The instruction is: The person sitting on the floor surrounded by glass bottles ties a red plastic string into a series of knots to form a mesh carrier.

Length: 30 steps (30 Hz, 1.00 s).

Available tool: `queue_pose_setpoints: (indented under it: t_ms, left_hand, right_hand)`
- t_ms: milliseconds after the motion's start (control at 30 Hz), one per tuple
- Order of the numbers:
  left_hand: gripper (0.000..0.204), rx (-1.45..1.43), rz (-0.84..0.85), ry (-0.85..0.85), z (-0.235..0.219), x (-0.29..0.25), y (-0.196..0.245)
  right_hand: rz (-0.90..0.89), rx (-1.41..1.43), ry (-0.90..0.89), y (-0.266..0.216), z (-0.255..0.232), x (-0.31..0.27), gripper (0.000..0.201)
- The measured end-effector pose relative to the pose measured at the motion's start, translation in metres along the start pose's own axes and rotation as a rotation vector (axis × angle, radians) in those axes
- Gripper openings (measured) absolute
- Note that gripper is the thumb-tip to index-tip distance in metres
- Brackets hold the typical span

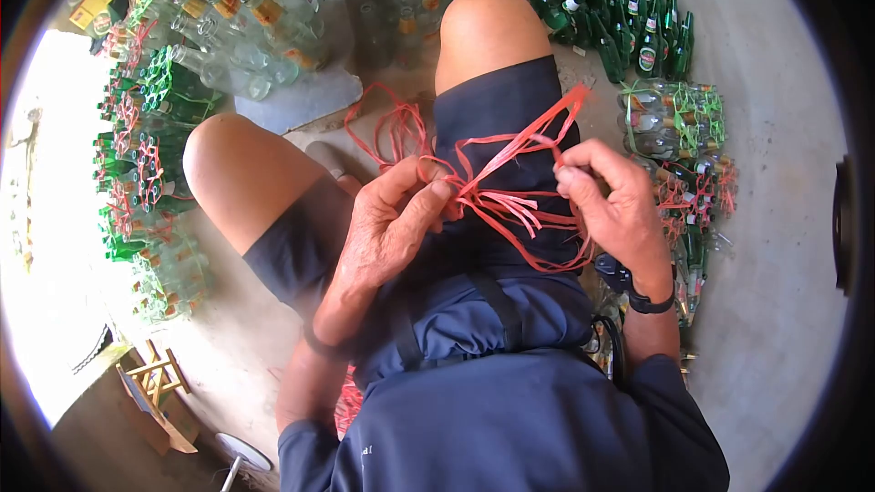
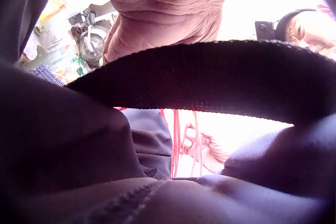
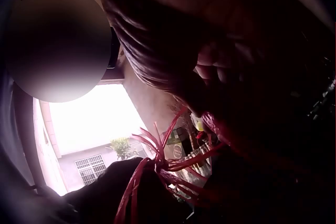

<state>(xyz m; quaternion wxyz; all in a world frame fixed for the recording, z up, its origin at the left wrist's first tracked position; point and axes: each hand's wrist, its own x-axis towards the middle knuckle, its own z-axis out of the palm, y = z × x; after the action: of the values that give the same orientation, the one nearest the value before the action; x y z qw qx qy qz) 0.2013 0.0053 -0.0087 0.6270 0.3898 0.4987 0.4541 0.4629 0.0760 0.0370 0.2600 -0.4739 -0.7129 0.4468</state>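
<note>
A bundle of red plastic string [image 1: 510, 159] spreads over the person's lap in the head view, its strands gathered at a knot near the left hand. Thumb and forefinger of the left hand [image 1: 387, 223] pinch the strands beside that knot. To the right, the right hand [image 1: 620, 200] pinches one strand that loops up and back toward the bundle. Loose red loops [image 1: 392, 128] trail beyond the left hand, between the knees. From the right wrist, the knot [image 3: 157, 163] shows with short ends sticking out. The left wrist view has mostly the strap and clothing, with the left fingertips hidden.
Clear glass bottles [image 1: 264, 14] lie and stand ahead of the knees. Green bottles [image 1: 647, 46] stand at the far right, with string-tied bottle bundles [image 1: 674, 118] nearer. More tied green bottles [image 1: 146, 155] line the left. A small wooden stool [image 1: 157, 374] is at lower left.
</note>
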Motion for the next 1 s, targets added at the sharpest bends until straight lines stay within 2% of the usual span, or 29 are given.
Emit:
queue_pose_setpoints:
  t_ms: [33,100,133,300,367,533,800,900,967,1000]
  left_hand:
    - [0.018,0.004,0.001,-0.002,0.0,0.0,0.0]
    - [0.019,-0.018,0.002,0.009,0.002,0.0,0.0]
    - [0.019,-0.016,0.003,0.007,0.003,0.0,0.001]
    - [0.018,-0.01,0.023,0.018,0.006,-0.001,-0.001]
    - [0.018,-0.004,0.018,0.024,0.005,-0.002,-0.001]
    - [0.02,0.036,0.013,0.004,-0.001,-0.001,-0.004]
    - [0.02,0.037,0.007,0.021,-0.001,-0.001,-0.002]
    - [0.02,0.031,0.015,0.009,-0.002,0.001,-0.005]
    - [0.02,0.026,0.01,0.011,-0.002,0.001,-0.006]
    - [0.019,0.022,0.005,0.013,-0.003,0.0,-0.007]
  right_hand:
    - [-0.001,0.002,0.004,-0.004,-0.004,0.001,0.008]
    - [0.131,0.054,0.041,-0.012,-0.017,0.004,0.01]
    - [0.014,-0.023,0.095,-0.008,-0.019,0.008,0.01]
    - [-0.04,-0.01,0.158,-0.017,-0.037,0.017,0.009]
    - [-0.113,-0.067,0.168,-0.021,-0.047,0.023,0.008]
    - [-0.148,-0.07,0.254,-0.031,-0.065,0.036,0.01]
    - [-0.157,-0.086,0.199,-0.037,-0.085,0.056,0.015]
    - [-0.2,-0.044,0.142,-0.032,-0.089,0.064,0.019]
    - [-0.17,0.365,0.11,-0.026,-0.086,0.068,0.023]
    - [-0.172,0.367,0.105,-0.028,-0.086,0.068,0.023]
